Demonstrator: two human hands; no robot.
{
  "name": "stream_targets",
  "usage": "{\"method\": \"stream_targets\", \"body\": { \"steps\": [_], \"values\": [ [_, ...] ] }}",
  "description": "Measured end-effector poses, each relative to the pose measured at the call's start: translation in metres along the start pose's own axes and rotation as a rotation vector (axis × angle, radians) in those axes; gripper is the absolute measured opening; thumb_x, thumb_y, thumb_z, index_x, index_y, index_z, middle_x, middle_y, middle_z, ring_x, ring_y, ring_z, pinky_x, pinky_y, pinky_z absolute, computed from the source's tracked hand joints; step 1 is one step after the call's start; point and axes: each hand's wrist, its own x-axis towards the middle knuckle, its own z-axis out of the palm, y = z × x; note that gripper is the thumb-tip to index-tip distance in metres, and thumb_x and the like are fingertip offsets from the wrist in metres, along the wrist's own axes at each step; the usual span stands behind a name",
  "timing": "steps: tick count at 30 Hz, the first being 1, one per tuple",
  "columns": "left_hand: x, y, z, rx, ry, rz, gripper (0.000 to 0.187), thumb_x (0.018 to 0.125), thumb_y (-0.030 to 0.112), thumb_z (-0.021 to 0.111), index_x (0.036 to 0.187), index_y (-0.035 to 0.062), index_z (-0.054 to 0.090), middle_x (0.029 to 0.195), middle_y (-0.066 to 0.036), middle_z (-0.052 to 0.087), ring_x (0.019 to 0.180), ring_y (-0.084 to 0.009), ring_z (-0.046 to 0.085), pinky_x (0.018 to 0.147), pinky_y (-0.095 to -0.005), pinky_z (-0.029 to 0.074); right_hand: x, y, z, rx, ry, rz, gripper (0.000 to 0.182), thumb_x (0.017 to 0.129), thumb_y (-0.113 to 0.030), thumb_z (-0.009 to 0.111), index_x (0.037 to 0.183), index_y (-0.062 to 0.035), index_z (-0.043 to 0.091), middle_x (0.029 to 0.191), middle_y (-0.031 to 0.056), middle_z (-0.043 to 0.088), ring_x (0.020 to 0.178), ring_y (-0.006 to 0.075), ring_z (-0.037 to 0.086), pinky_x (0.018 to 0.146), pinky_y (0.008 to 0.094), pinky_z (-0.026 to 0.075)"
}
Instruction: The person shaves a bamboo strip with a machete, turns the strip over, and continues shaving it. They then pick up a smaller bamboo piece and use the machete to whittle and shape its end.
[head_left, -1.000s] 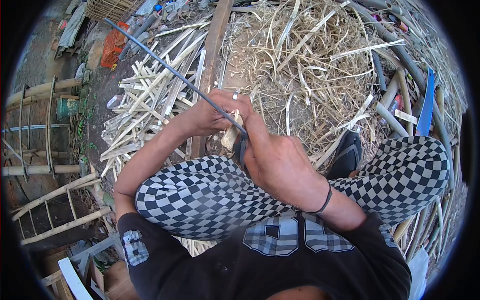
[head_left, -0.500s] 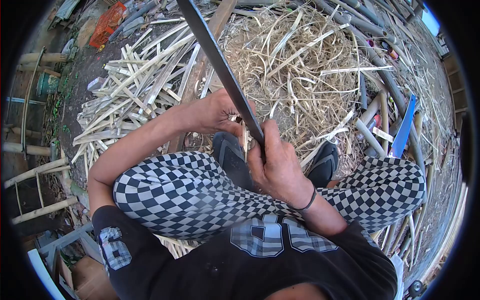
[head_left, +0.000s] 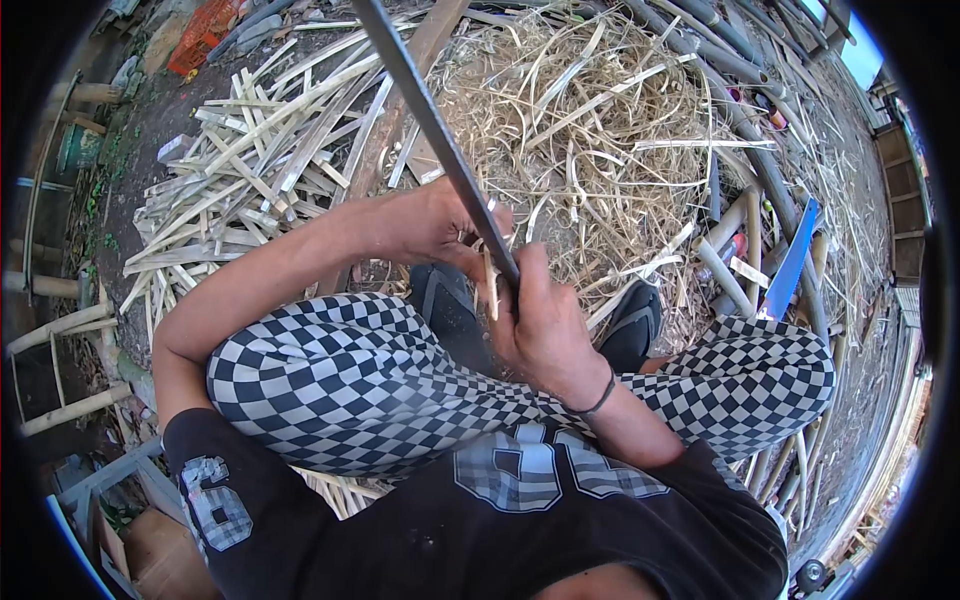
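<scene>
A long dark blade (head_left: 425, 110) runs from the top edge down to my right hand (head_left: 550, 335), which is closed around its lower end. My left hand (head_left: 445, 230) is closed just left of the blade, its fingertips partly hidden behind it. Between the two hands a short pale strip (head_left: 492, 285) shows, pinched in my left fingers and lying close to my right thumb. Both hands are above the sandals, in front of my checkered trousers (head_left: 330, 385).
A pile of split pale strips (head_left: 240, 170) lies at the left, beside a wooden plank (head_left: 435, 40). Curly shavings (head_left: 590, 130) cover the ground ahead. At the right are a blue saw (head_left: 795, 260) and several poles. An orange crate (head_left: 205, 35) stands far left.
The view has shifted slightly, so the surroundings appear further left. My hands remain close together, and the blade's lower end has moved slightly left, with more of the pale strip visible.
</scene>
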Motion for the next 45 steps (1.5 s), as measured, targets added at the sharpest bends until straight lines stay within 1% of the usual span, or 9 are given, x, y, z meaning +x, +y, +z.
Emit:
{"method": "stream_targets", "body": {
  "steps": [10,16,18,23,32,36,38,39,45],
  "values": [
    [-0.002,-0.009,-0.001,0.009,0.035,-0.032,0.026,0.079,0.016,0.081,0.086,0.0011,0.061,0.086,-0.008,0.063,0.079,-0.0262,0.061,0.07,-0.0376,0.049,0.0,0.008,0.01,-0.062,-0.039,0.095,0.023,0.092,0.001,0.057,0.108,0.0007,0.04,0.062,0.0254,0.057,0.06,0.0504,0.061,0.05,0.0551,0.044],
    [0.005,0.002,0.0,-0.09,0.092,-0.165,0.039,0.073,0.017,0.086,0.102,0.0048,0.063,0.091,-0.003,0.066,0.089,-0.0175,0.065,0.082,-0.0346,0.051,0.0,0.001,0.006,0.001,0.037,0.133,0.022,0.093,-0.001,0.058,0.108,0.0008,0.042,0.064,0.0267,0.059,0.061,0.0488,0.063,0.051,0.0556,0.045],
    [0.005,-0.001,-0.001,-0.018,0.162,-0.176,0.043,0.073,0.02,0.088,0.104,0.0044,0.064,0.094,-0.003,0.068,0.092,-0.0165,0.066,0.083,-0.0355,0.052,0.002,0.008,0.011,-0.102,0.016,0.061,0.022,0.089,0.0,0.059,0.103,0.0016,0.041,0.058,0.0197,0.058,0.052,0.0409,0.063,0.046,0.05,0.049],
    [-0.002,-0.027,0.008,0.137,0.191,-0.12,0.047,0.072,0.016,0.088,0.112,0.0069,0.064,0.102,-0.006,0.069,0.095,-0.0225,0.068,0.084,-0.0359,0.053,-0.002,0.012,0.022,-0.062,0.083,0.004,0.023,0.088,0.002,0.059,0.104,0.0022,0.044,0.057,0.0187,0.058,0.051,0.0399,0.064,0.047,0.0487,0.049],
    [-0.008,-0.067,0.021,0.386,0.156,-0.341,0.047,0.081,0.008,0.077,0.123,0.0056,0.057,0.138,-0.018,0.053,0.124,-0.0385,0.055,0.104,-0.0424,0.049,-0.011,0.003,0.031,-0.112,0.08,0.002,0.021,0.087,-0.001,0.063,0.103,0.0017,0.05,0.058,0.0166,0.06,0.051,0.0365,0.064,0.048,0.0456,0.05],
    [-0.011,-0.092,0.02,0.42,0.19,-0.159,0.039,0.076,0.006,0.075,0.111,-0.0004,0.06,0.115,-0.021,0.061,0.109,-0.043,0.06,0.093,-0.0456,0.051,-0.011,-0.008,0.037,-0.161,0.028,-0.02,0.022,0.09,-0.005,0.064,0.107,0.0001,0.051,0.062,0.0162,0.062,0.055,0.0352,0.066,0.051,0.0449,0.051],
    [-0.011,-0.099,0.018,0.404,0.024,-0.184,0.033,0.073,0.006,0.076,0.103,0.0007,0.064,0.097,-0.02,0.065,0.1,-0.0417,0.063,0.087,-0.0452,0.052,-0.011,-0.013,0.038,-0.188,0.018,-0.031,0.023,0.09,-0.006,0.064,0.108,-0.0007,0.051,0.064,0.016,0.063,0.056,0.0347,0.066,0.052,0.0448,0.052],
    [-0.012,-0.101,0.018,0.438,0.036,-0.135,0.017,0.07,0.006,0.074,0.085,0.0009,0.067,0.074,-0.019,0.064,0.08,-0.0392,0.066,0.073,-0.0453,0.053,-0.01,-0.015,0.037,-0.2,0.0,-0.047,0.024,0.09,-0.005,0.064,0.111,-0.0011,0.052,0.065,0.0163,0.063,0.057,0.0348,0.067,0.053,0.0446,0.051],
    [-0.024,-0.124,0.019,0.262,0.009,-0.161,0.011,0.068,0.01,0.063,0.062,0.0024,0.058,0.057,-0.017,0.054,0.053,-0.0379,0.053,0.056,-0.0458,0.046,-0.013,-0.025,0.042,-0.144,-0.044,-0.116,0.024,0.087,-0.002,0.065,0.11,-0.0026,0.058,0.068,0.0161,0.063,0.06,0.034,0.068,0.055,0.043,0.052]
  ]
}}
